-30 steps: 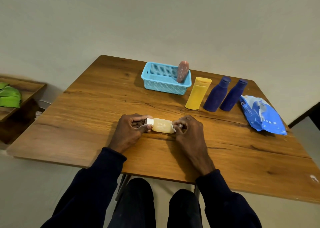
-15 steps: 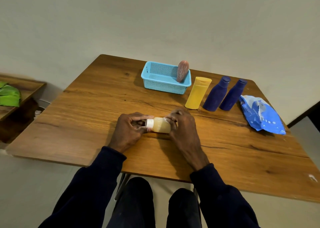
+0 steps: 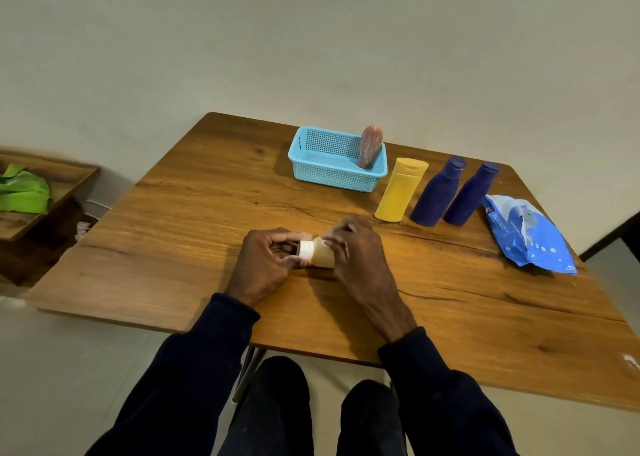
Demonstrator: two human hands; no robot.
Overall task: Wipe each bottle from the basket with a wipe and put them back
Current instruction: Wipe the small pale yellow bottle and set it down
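A small pale-yellow bottle (image 3: 321,256) with a white cap lies sideways above the wooden table (image 3: 180,247), held between both hands. My left hand (image 3: 265,265) pinches its capped end. My right hand (image 3: 356,251) wraps around the bottle's body, with a bit of white wipe showing under the fingers. At the back stands a light-blue basket (image 3: 332,175) holding one pinkish-brown bottle (image 3: 369,146) that leans on its right wall. Right of the basket stand a yellow bottle (image 3: 400,189) and two dark-blue bottles (image 3: 437,193) (image 3: 470,195).
A blue wipes pack (image 3: 528,235) lies at the table's right side. To the left sits a low wooden shelf (image 3: 52,192) with a green cloth (image 3: 22,192) on it. My knees show below the table's near edge.
My right hand has slid left along the bottle from its far end, so it now covers most of the body. The left hand has kept its hold on the cap end.
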